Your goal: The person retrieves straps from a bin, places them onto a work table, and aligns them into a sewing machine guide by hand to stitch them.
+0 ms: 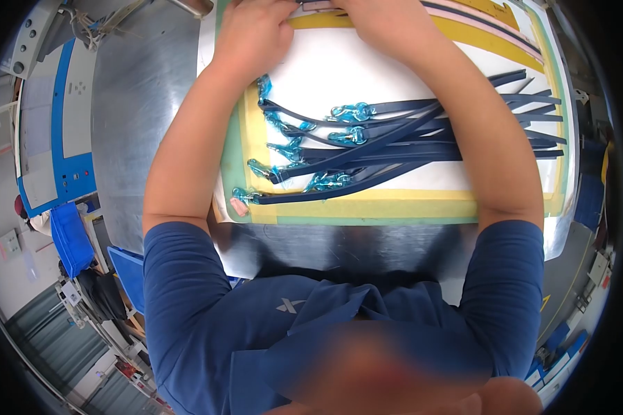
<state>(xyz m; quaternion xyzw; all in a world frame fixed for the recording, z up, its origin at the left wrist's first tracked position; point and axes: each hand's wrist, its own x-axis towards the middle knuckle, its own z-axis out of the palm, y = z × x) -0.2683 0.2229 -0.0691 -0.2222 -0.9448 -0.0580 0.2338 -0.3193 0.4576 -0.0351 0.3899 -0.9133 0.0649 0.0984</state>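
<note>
Head view, the only one. Your left hand point(253, 34) and right hand point(389, 26) meet the far edge of the white work sheet point(311, 62), at a small pinkish piece point(318, 6) between them. Two-sided placement probably steadies it. Fingers look bent inward on both hands, but the tips run out of frame, so how far open they are, or what they grip, you can't tell here.

Right of your right hand, a pink-edged dark strip point(481, 23) lies along a yellow band point(457, 33); perhaps the band acts as a guide. Navy straps point(387, 149) lie in a loose bundle between your forearms and partly beneath the right one, blue-wrapped clasps point(349, 112) mostly to the left. Wrap likely guards the metal from scratches; bundle likely sits nearer you to leave the far edge free. Yellow tape point(367, 197) borders the sheet, likely marking or holding its edge.

Hidden: strap middles under your right forearm. Crossings blur the strap count. Pinkish piece is cut by the top edge; its shape is unclear.
</note>
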